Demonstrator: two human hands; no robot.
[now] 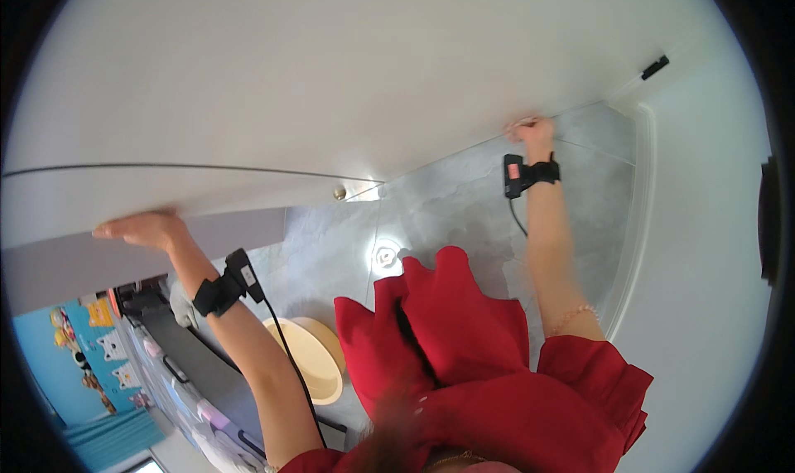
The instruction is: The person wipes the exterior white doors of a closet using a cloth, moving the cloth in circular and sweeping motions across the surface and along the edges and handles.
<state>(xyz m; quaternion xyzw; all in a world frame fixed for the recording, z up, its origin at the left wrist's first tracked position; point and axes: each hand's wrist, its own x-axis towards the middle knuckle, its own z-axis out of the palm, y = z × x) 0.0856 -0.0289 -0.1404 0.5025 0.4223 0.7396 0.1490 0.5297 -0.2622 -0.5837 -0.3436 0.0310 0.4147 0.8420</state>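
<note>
A broad white door panel (372, 69) fills the upper view, with a dark seam running along its lower left part. My left hand (146, 227) lies against the white surface below that seam, fingers stretched out and nothing visible in it. Low on the panel, close to its bottom edge above the floor, is my right hand (532, 131). It is motion-blurred and its fingers look curled; whether they hold something pale is unclear. Each wrist wears a black strapped device with a cable. A small round metal fitting (339, 192) sits near the seam's right end.
Grey floor tiles (459, 187) reflect a bright light. A cream plastic basin (310, 361) stands at lower left, beyond it a bed (192, 349) with patterned bedding, a blue decorated wall (37, 342) and a teal curtain (118, 436). A black hinge (655, 68) and white moulding (640, 224) are right.
</note>
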